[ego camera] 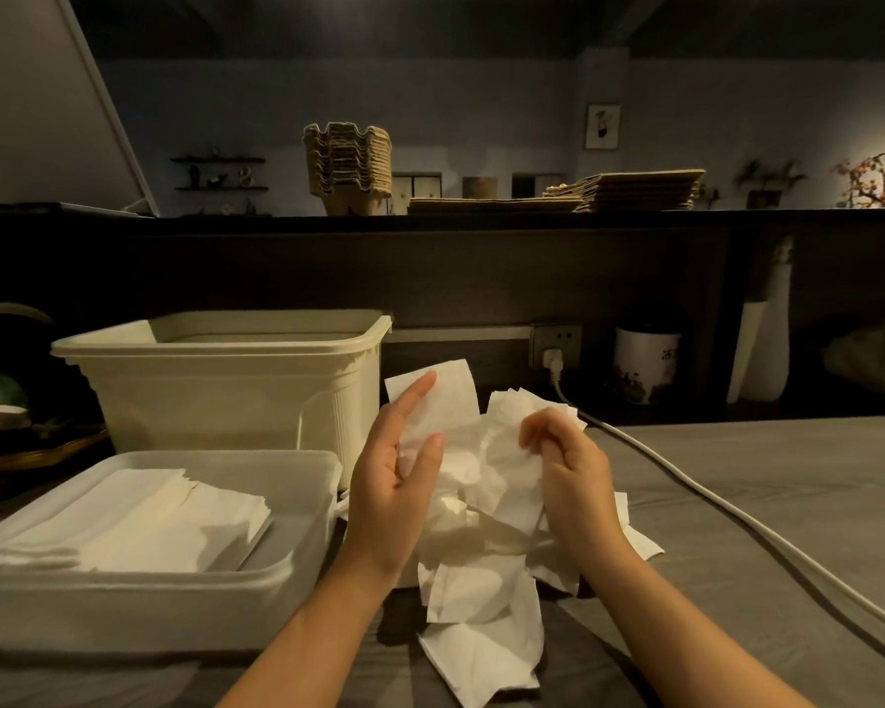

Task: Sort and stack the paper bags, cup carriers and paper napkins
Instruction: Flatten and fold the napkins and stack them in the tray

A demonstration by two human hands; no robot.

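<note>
A loose heap of white paper napkins [481, 580] lies on the grey table in front of me. My left hand [394, 477] holds one napkin [448, 401] upright, fingers straight along it and thumb against it. My right hand [568, 472] pinches another crumpled napkin [512, 452] with curled fingers. A flat stack of napkins [139, 523] lies in the shallow white tray [175, 600] at the left. On the dark shelf behind stand a stack of brown cup carriers [348, 166] and flat brown paper bags [629, 189].
A tall cream bin [215, 385] stands behind the tray. A white power cable [736, 523] runs from a wall socket [555, 347] across the table's right side. A white patterned jar [645, 367] sits at the back right. Dark objects crowd the far left.
</note>
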